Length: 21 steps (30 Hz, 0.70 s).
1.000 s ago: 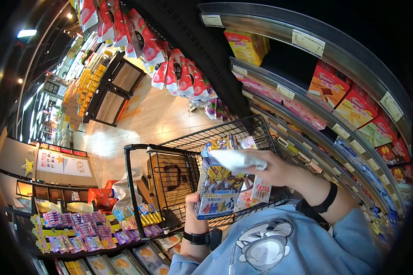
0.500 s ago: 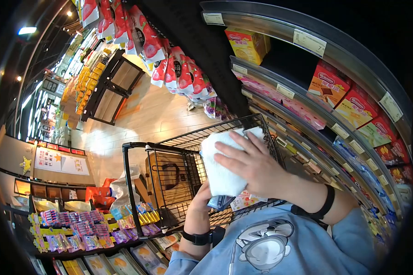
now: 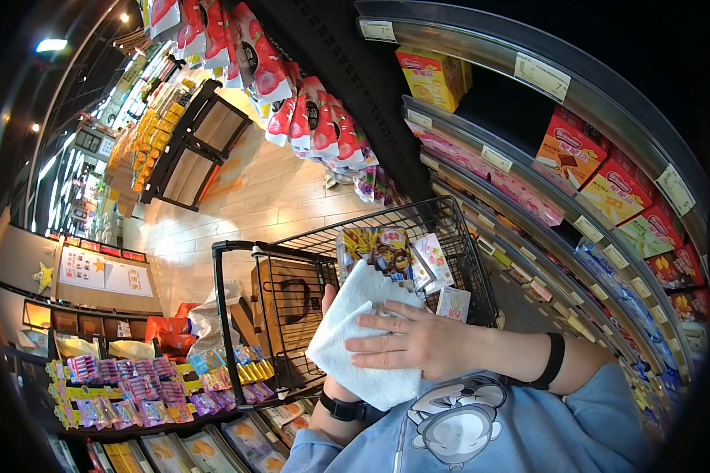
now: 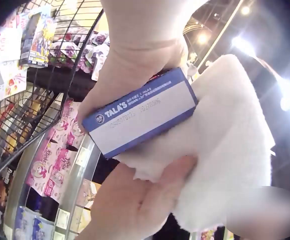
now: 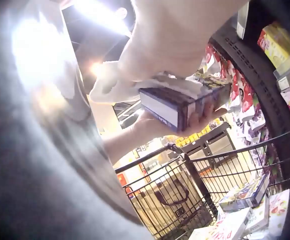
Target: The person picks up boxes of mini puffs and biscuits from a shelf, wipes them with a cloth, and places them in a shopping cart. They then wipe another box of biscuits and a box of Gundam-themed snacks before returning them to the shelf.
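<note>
My left hand (image 4: 140, 65) grips a blue snack box (image 4: 145, 112) marked TALA'S, with its white printed end showing in the left wrist view. Fingers of that hand curl round the box's far side in the right wrist view. Across the box lies a white cloth (image 3: 363, 347), which hides it from the head view. My right hand (image 3: 406, 343) presses flat on the cloth, its fingers nearly straight and spread. Just beyond, inside the black wire cart (image 3: 308, 236), sit another snack box (image 3: 379, 246) with stick pictures and white floral cartons (image 3: 434, 264).
Shelves with price tags and colourful boxes (image 3: 572, 150) curve along the right. Red snack bags (image 3: 260, 59) hang at the upper left of them. A brown paper-like bag (image 3: 280, 303) is by the cart, and packaged sweets (image 3: 138, 378) fill a display at lower left.
The right hand has brought the cloth down over the box and spread on it. Both hands and the box have come closer to the body, uncovering the cart's contents.
</note>
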### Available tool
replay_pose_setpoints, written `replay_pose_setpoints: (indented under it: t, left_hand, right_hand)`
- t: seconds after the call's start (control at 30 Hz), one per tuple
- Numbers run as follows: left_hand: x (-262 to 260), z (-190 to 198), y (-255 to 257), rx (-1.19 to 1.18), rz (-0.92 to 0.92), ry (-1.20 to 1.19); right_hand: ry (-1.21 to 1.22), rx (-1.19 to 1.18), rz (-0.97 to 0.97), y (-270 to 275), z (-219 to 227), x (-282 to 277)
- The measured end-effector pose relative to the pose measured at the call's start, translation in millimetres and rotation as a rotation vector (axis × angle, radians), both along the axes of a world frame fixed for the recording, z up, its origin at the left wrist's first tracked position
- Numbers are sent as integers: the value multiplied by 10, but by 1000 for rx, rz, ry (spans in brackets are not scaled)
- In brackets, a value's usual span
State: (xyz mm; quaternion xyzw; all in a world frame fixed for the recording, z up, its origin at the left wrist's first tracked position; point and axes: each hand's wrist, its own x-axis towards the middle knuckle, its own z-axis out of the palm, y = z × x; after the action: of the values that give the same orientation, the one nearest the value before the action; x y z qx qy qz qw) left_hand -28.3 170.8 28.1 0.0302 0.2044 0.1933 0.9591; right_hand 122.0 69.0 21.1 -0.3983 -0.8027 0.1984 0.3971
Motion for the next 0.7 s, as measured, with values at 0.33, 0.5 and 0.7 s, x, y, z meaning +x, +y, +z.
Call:
replay_pose_setpoints:
  t: [0.33, 0.5, 0.7]
  left_hand:
    - [56, -242, 168, 156, -11, -389]
    - [28, -509, 183, 231, 97, -64]
    - [92, -387, 216, 261, 233, -78]
  right_hand:
    - [279, -153, -514, -81, -377, 574]
    - [1269, -626, -525, 38, -364, 466]
    - [1029, -754, -271, 5, -459, 243]
